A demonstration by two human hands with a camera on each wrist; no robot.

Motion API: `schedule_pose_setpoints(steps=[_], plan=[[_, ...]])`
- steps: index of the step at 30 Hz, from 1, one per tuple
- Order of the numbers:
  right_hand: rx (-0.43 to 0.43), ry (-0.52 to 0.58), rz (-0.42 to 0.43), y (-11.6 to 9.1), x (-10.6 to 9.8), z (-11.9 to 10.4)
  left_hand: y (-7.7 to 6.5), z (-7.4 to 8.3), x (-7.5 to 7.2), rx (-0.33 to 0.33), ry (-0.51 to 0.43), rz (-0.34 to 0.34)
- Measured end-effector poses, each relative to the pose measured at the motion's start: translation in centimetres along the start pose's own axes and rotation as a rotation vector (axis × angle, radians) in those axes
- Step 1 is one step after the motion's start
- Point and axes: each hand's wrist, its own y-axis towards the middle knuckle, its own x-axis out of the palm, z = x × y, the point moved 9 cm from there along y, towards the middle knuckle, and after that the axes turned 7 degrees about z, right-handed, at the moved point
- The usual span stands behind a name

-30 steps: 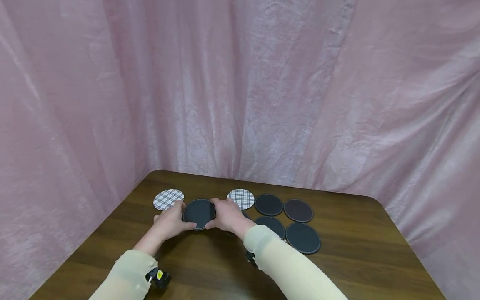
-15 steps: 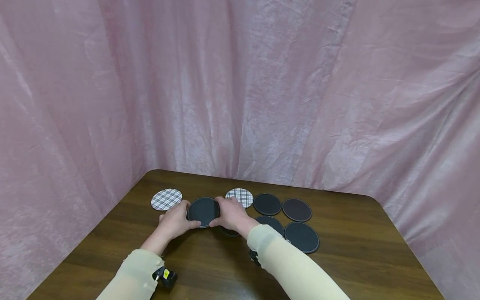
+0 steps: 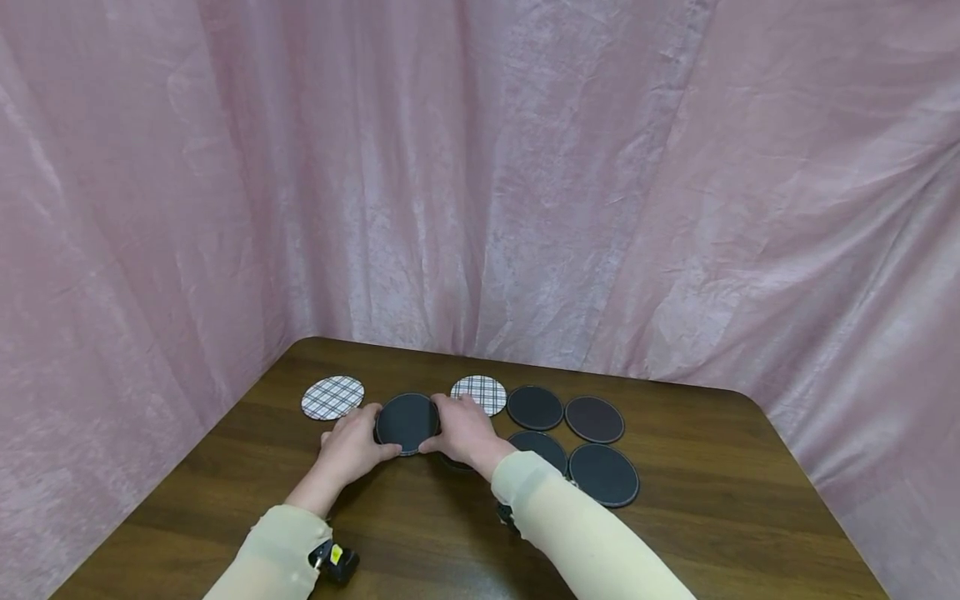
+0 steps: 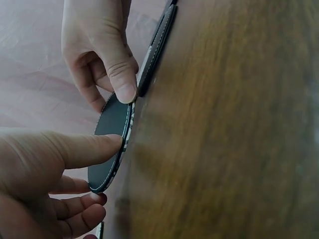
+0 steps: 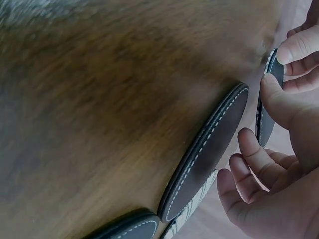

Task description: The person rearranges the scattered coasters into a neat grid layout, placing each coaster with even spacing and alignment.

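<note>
Between both hands is a round black coaster [image 3: 407, 423] with pale edge stitching, dark face up. Its underside shows a black-and-white pattern at the rim in the left wrist view. My left hand [image 3: 351, 446] pinches the coaster's left edge, thumb on the near top rim. On the opposite edge, my right hand [image 3: 461, 429] pinches it with thumb and forefinger, its other fingers loosely bent in the right wrist view. Close beside the held coaster, a brown stitched coaster [image 5: 209, 154] lies on the table, partly hidden by the right hand in the head view.
A plaid coaster [image 3: 333, 398] lies alone at the left, and another plaid coaster [image 3: 480, 393] lies behind the right hand. Several dark coasters sit to the right, including a black one [image 3: 604, 475]. The wooden table [image 3: 712, 500] meets a pink curtain [image 3: 562, 208] behind.
Both hands have carried the black coaster a little to the right, nearer the coaster under the right hand. Over the last half second they have hardly moved.
</note>
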Motion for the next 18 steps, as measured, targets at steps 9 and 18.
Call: schedule_pose_setpoints(steps=[9, 18], plan=[[-0.001, -0.002, -0.028, 0.09, 0.79, 0.19, 0.08, -0.59, 0.55, -0.013, -0.009, -0.006], [-0.018, -0.047, -0.071, 0.32, 1.06, 0.0, 0.03, -0.67, 0.45, -0.01, -0.011, -0.013]])
